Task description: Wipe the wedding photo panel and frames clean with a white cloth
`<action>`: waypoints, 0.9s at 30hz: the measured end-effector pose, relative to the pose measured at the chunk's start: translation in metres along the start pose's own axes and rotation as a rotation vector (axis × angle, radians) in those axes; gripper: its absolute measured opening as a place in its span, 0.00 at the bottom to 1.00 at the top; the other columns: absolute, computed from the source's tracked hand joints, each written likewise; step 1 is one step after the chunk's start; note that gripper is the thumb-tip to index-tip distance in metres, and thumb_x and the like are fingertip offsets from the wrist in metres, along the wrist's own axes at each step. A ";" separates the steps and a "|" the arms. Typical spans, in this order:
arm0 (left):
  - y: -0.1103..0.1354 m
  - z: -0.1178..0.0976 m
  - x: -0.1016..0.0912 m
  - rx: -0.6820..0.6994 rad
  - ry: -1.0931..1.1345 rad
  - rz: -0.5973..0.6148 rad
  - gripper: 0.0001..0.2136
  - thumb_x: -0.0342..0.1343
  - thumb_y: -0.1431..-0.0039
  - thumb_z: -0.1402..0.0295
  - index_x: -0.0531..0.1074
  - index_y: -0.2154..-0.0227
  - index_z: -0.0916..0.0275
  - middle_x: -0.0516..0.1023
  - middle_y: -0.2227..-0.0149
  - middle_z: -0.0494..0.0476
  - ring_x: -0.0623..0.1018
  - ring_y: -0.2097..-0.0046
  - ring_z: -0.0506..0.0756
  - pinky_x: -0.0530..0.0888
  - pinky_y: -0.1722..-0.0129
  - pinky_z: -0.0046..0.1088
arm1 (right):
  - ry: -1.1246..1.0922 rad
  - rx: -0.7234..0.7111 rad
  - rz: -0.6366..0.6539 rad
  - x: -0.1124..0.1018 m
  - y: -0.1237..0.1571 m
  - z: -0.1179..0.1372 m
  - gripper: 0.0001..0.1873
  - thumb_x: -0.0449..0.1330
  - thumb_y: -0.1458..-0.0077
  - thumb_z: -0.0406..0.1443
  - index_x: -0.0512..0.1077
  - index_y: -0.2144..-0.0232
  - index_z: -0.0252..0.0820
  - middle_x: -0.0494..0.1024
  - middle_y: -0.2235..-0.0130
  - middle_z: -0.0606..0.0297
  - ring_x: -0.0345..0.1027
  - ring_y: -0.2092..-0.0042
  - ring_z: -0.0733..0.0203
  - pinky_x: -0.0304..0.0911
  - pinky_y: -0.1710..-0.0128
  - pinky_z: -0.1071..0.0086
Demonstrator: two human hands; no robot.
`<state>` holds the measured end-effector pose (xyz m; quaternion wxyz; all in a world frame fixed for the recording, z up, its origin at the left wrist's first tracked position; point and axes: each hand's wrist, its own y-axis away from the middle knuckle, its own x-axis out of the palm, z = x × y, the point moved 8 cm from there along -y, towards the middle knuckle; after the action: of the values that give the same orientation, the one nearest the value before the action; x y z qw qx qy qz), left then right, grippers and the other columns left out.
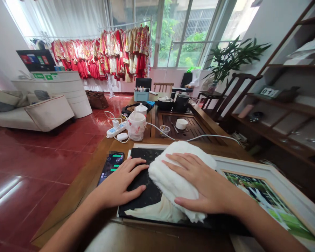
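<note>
My right hand (199, 182) lies flat, fingers stretched, on a folded white towel (173, 175). The towel rests on a large framed picture (283, 182) that lies face up on the wooden table (94, 168). My left hand (123, 182) presses palm down, fingers apart, on the dark left part of the picture (144, 196). A phone (110, 166) with a lit screen lies just left of my left hand.
Behind the frame stand a white teapot in a plastic bag (137, 124), a power strip (117, 128) with white cables, a small white cup (181, 123) and dark kettles (173, 102) on a tea tray. Wooden shelves (291, 105) stand right; red floor, sofa (28, 112) and clothes rack (107, 52) left.
</note>
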<state>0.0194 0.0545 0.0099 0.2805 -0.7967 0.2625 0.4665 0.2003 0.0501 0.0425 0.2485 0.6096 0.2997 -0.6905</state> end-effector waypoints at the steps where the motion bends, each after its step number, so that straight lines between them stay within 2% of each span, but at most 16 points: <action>1: 0.000 0.000 0.000 0.001 0.000 0.001 0.24 0.53 0.35 0.63 0.58 0.38 0.55 0.58 0.36 0.58 0.59 0.35 0.59 0.57 0.34 0.41 | -0.011 -0.015 0.006 0.001 0.000 0.001 0.46 0.55 0.47 0.60 0.52 0.33 0.46 0.58 0.34 0.53 0.51 0.35 0.41 0.48 0.38 0.41; 5: 0.000 0.001 0.001 0.001 0.002 0.001 0.24 0.53 0.35 0.62 0.58 0.38 0.55 0.58 0.36 0.58 0.59 0.35 0.59 0.57 0.34 0.41 | -0.020 0.002 0.008 0.003 0.001 -0.009 0.43 0.55 0.46 0.58 0.52 0.34 0.50 0.55 0.33 0.58 0.47 0.33 0.44 0.46 0.36 0.43; 8: 0.001 0.000 0.001 0.001 0.005 -0.001 0.24 0.53 0.35 0.63 0.58 0.38 0.54 0.58 0.36 0.58 0.59 0.35 0.60 0.57 0.34 0.42 | 0.000 0.038 -0.005 0.003 0.002 -0.022 0.41 0.55 0.45 0.56 0.54 0.34 0.50 0.56 0.33 0.57 0.47 0.33 0.44 0.44 0.36 0.42; 11: 0.002 -0.001 0.000 0.005 0.010 -0.012 0.24 0.54 0.36 0.63 0.59 0.38 0.54 0.59 0.36 0.58 0.60 0.35 0.61 0.57 0.34 0.44 | -0.005 0.043 -0.009 0.002 0.003 -0.025 0.40 0.56 0.44 0.56 0.54 0.34 0.50 0.56 0.33 0.57 0.46 0.33 0.44 0.43 0.36 0.42; 18: 0.001 -0.001 -0.001 0.021 0.014 -0.028 0.25 0.54 0.38 0.66 0.58 0.38 0.55 0.60 0.36 0.60 0.60 0.35 0.62 0.59 0.35 0.45 | -0.156 -0.110 0.097 0.002 -0.001 0.015 0.43 0.59 0.48 0.56 0.52 0.34 0.54 0.54 0.32 0.60 0.47 0.33 0.43 0.36 0.35 0.41; 20: 0.001 -0.001 0.000 0.024 0.011 -0.026 0.26 0.54 0.38 0.67 0.58 0.38 0.55 0.60 0.36 0.60 0.60 0.35 0.62 0.58 0.35 0.45 | -0.177 -0.125 0.117 0.003 -0.001 0.020 0.42 0.59 0.48 0.56 0.53 0.34 0.55 0.53 0.32 0.62 0.48 0.33 0.45 0.35 0.34 0.42; 23: 0.001 -0.001 0.000 0.017 0.008 -0.023 0.25 0.54 0.37 0.66 0.58 0.38 0.55 0.60 0.36 0.59 0.60 0.35 0.62 0.57 0.35 0.45 | -0.150 -0.066 0.102 0.002 -0.001 0.008 0.40 0.57 0.46 0.56 0.52 0.34 0.57 0.54 0.32 0.65 0.48 0.33 0.46 0.39 0.35 0.42; 27: 0.002 -0.001 0.000 0.005 0.009 -0.010 0.24 0.54 0.36 0.64 0.59 0.38 0.54 0.59 0.36 0.59 0.59 0.35 0.61 0.57 0.34 0.45 | -0.053 0.054 0.047 0.000 0.002 -0.020 0.39 0.54 0.43 0.56 0.53 0.34 0.53 0.57 0.33 0.60 0.49 0.33 0.45 0.44 0.36 0.42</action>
<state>0.0186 0.0526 0.0102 0.2839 -0.7994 0.2609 0.4608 0.2157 0.0629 0.0408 0.2559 0.6043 0.2599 -0.7083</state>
